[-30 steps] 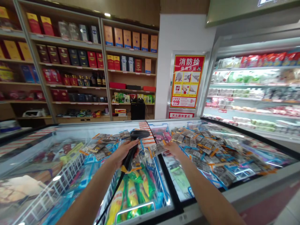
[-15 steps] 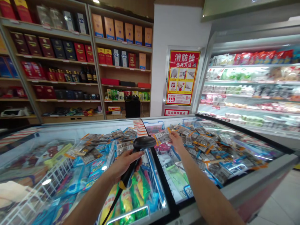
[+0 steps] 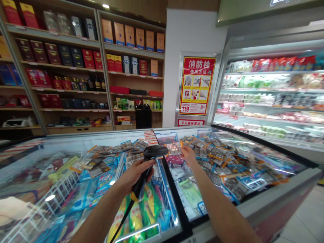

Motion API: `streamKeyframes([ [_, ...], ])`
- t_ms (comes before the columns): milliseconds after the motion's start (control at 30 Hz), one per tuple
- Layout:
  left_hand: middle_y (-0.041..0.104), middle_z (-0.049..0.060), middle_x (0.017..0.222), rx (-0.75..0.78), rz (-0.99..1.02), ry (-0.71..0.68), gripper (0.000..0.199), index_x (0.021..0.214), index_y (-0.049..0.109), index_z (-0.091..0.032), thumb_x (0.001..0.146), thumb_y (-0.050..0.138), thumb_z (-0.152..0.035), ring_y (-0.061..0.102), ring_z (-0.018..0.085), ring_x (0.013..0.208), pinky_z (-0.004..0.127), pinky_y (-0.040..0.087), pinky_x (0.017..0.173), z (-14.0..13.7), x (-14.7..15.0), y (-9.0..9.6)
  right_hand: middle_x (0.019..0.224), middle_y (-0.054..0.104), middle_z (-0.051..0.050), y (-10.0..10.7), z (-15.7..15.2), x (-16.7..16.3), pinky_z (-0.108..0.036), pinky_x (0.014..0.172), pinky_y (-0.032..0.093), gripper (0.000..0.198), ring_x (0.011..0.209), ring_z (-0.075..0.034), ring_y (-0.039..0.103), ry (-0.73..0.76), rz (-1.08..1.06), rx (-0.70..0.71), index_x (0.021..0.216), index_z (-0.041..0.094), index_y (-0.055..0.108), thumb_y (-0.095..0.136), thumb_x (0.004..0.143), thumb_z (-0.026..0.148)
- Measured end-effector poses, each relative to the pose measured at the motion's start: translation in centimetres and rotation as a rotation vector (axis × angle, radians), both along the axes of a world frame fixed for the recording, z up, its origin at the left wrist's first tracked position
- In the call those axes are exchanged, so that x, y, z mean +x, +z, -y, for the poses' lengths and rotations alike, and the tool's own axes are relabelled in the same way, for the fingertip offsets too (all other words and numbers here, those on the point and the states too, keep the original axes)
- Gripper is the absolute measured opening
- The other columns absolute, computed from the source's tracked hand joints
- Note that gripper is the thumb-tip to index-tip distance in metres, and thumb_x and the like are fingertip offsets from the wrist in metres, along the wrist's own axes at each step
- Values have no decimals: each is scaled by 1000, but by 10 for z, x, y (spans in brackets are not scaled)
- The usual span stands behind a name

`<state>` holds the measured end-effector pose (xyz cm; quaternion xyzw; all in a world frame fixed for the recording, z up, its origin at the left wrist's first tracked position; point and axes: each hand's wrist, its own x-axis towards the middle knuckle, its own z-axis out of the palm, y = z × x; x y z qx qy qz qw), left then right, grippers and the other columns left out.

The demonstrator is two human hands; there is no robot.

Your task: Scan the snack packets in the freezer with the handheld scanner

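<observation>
While the left hand point(image 3: 138, 173) clamps around the handle of the scanner point(image 3: 155, 151), forearm angled toward 2 o'clock, the right arm reaches toward 11 o'clock, right hand point(image 3: 188, 156) pinching a packet point(image 3: 174, 148) by its edge. Packet sits at 3 o'clock from the scanner, near it; cord point(image 3: 123, 219) trails toward 7 o'clock.

The left hand point(image 3: 136, 173) grips a scanner point(image 3: 154, 151); the right hand point(image 3: 189, 156), a packet point(image 3: 174, 148).
</observation>
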<state>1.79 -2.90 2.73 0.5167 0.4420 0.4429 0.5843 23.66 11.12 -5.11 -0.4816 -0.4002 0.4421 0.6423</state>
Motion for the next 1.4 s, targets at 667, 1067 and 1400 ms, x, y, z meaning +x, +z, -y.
streamKeyframes([
  [667,58,2,55,-130,173,-48,26,68,52,-14,66,62,-38,50,8,41,18,38,38,-18,14,-9,53,54,5,-2,-4,2,-23,45,45,17,44,-9,51,-69,-95,3,67,17,50,62,57,23],
  [1067,57,1,55,-119,183,-53,26,68,53,-13,67,61,-38,49,7,42,17,39,39,-16,13,-8,51,55,4,0,-2,3,-21,41,45,11,44,-9,52,-117,-172,3,62,16,52,61,58,13],
  [1400,53,-1,49,-71,41,159,35,63,49,-14,58,64,-46,46,8,39,18,36,36,-28,-13,-4,51,49,8,22,-16,76,-21,49,49,10,45,-7,51,-457,-286,-4,69,19,46,53,66,14],
])
